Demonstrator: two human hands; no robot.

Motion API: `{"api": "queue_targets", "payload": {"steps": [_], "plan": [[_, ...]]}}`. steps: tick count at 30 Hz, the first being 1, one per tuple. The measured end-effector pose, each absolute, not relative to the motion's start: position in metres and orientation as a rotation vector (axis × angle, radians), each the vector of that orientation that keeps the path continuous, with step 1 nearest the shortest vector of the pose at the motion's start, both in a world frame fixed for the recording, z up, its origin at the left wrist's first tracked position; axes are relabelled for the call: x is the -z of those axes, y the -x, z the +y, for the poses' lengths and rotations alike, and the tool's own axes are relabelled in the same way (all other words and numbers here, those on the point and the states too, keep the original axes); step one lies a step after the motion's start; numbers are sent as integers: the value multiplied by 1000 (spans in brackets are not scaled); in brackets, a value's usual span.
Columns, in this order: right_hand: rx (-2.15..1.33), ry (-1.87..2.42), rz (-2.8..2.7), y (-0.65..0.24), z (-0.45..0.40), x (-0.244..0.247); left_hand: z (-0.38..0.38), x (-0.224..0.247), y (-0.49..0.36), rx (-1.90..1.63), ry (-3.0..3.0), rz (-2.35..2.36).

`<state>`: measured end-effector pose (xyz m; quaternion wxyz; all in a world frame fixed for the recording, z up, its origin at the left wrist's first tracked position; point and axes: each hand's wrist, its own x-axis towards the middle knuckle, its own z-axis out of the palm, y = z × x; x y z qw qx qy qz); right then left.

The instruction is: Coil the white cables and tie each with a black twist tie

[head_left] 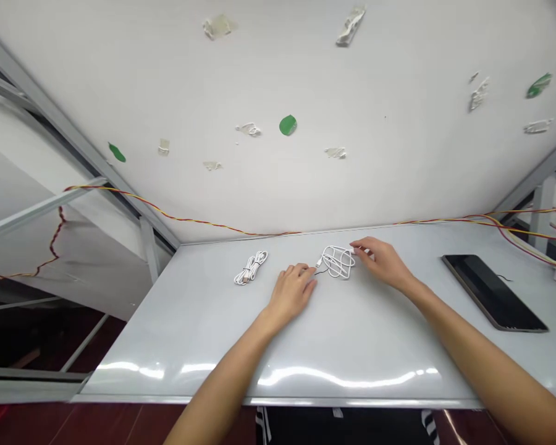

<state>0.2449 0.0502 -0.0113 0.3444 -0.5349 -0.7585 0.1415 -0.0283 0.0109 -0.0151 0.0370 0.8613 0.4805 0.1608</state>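
Taped white wall (398,154) ahead, twisted red-and-yellow wires (180,217) running along its foot, white tabletop (352,352) below. Watching from my remote station, I log a loose white cable (338,262) lying tangled between both sets of fingers. Right hand (383,262): fingertips (356,250) drawn narrow, touching the cable's far edge; cannot tell whether they grip. Left hand (291,293): fingers loosely apart on the tabletop, just short of the plug (318,263). Bundled white cable (251,267) sits left of those fingers; black tablet (493,292) lies well right of the right fingertips
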Motion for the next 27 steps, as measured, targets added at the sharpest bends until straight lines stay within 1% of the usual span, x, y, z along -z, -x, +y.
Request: {"api": "queue_targets", "payload": {"steps": [6,10,16,21,24,27], "plan": [[-84,1480,-2358,-231,42,22,12,12,29,-361,-2735,1409],[-27,1652,-2394,-232,42,19,15,1,37,-281,-2789,1399],[-137,1856,-2102,-238,43,8,23,-7,56,-224,-2716,1764],[-35,1912,-1925,-249,46,4,23,-7,61,-302,-2658,1935],[-57,1995,-1913,-264,53,6,24,-8,53,-383,-2669,1946],[-263,1986,-2003,-275,59,11,31,-8,35,-311,-2726,1786]]}}
